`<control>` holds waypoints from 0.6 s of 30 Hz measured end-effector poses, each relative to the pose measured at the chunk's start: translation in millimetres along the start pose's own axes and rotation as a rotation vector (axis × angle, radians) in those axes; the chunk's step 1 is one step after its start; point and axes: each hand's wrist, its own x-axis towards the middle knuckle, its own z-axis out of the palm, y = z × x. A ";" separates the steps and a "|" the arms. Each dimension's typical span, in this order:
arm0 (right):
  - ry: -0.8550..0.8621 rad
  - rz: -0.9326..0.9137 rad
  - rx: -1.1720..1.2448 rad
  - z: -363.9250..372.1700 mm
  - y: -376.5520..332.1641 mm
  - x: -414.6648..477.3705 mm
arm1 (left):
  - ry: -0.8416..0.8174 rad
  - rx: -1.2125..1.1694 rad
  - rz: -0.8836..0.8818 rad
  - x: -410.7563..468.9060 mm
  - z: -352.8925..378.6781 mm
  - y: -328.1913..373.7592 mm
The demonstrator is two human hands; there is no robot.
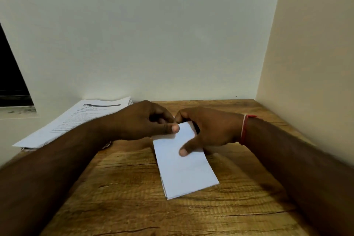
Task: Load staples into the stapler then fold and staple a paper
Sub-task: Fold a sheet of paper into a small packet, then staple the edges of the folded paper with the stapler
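— What's nearest?
— Two bare forearms come in from the bottom corners over a wooden table (134,207), with grain and dark cracks running across it. Between them lies the folded paper (189,176), a white strip in several layers. Its near end is flat on the wood and angled a little to the right.
— And the hands?
— Both meet at the paper's far end. The left hand (141,120) has its fingers curled and its thumb laid on the far left corner, pinching it. The right hand (210,128) grips the same end from the other side, thumb stretched out and pressed on the top face, fingers curled round the far edge. The fingertips of the two hands nearly touch there. What lies under them I cannot tell.
— Anything on the wrist?
— A red thread (243,130) round the right one.
— Further back?
— A stack of printed sheets (76,120) at the table's far left, partly hidden behind the left forearm. Behind it is a plain pale wall (153,34), with a beige side wall (306,53) on the right and a dark window (11,74) at the left
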 end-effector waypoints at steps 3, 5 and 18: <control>0.194 -0.045 0.175 0.9 3.4 8.0 | -0.091 -0.062 -0.007 -0.4 0.0 -0.1; 0.317 -0.057 0.349 0.9 9.1 12.9 | -0.044 -0.122 -0.024 0.3 -1.5 -1.7; 0.437 -0.027 0.730 4.3 37.0 18.7 | 0.136 -0.945 -0.223 7.9 -0.9 -16.7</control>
